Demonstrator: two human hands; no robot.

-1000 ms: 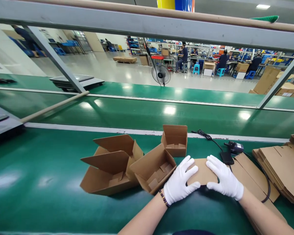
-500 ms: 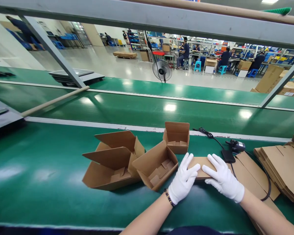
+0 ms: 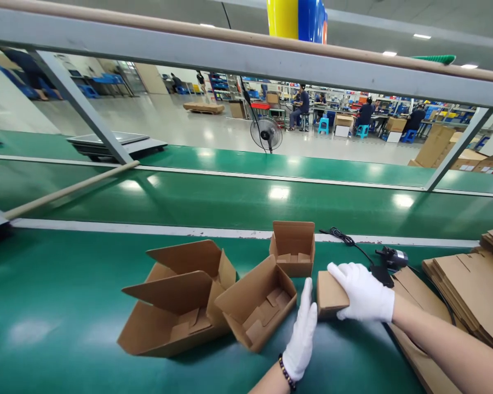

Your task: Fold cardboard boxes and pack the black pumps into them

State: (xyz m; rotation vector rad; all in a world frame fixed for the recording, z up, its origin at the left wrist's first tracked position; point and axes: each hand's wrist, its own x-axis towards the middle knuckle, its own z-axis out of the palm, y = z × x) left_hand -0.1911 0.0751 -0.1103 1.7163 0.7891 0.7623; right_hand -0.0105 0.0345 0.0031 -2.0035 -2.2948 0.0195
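Note:
My right hand, in a white glove, grips a small closed cardboard box from its right side, fingers over the top and end. Just left of that box, my gloved left hand is held edge-on with its fingers straight and nothing in it. An open cardboard box stands tilted to the left of my left hand. Farther left, two more open boxes, a front one and a rear one, sit close together with their lids raised. Behind my hands is a smaller open box.
Right of my hands lie flat cardboard sheets and a stack of folded cardboard. A black pump-like device with a coiled cable rests behind them. A metal frame bar spans above the green bench.
My hands have parted: the right now grips the cardboard box by its side, and the left has moved off its top. The box is turned, its end towards me. The camera view has tilted up.

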